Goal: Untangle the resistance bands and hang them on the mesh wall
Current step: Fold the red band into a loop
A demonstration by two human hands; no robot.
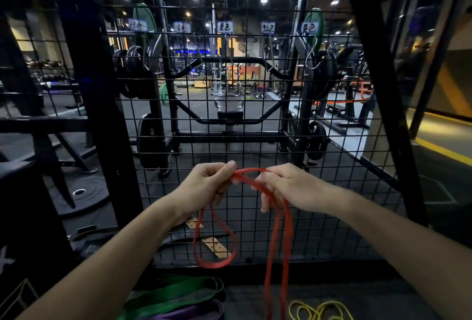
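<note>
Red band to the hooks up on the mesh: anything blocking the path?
Nothing visible blocks it. Both hands, left hand and right hand, hold the red band in front of the mesh wall; open air lies between it and the S-hook above. The band itself still hangs looped and twisted.

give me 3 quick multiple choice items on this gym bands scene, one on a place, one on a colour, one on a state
1. Where do the yellow bands lie?
A. hung on a hook
B. low on the right
C. in the left hand

2. What colour is the band in the hands?
A. red
B. purple
C. black

3. The S-hook under the rightmost label is
A. bare
B. holding a green band
C. holding a red band

Key: 1 B, they lie bottom right; 2 A, the left hand and right hand grip the red band; 3 A, nothing hangs on it.
</note>
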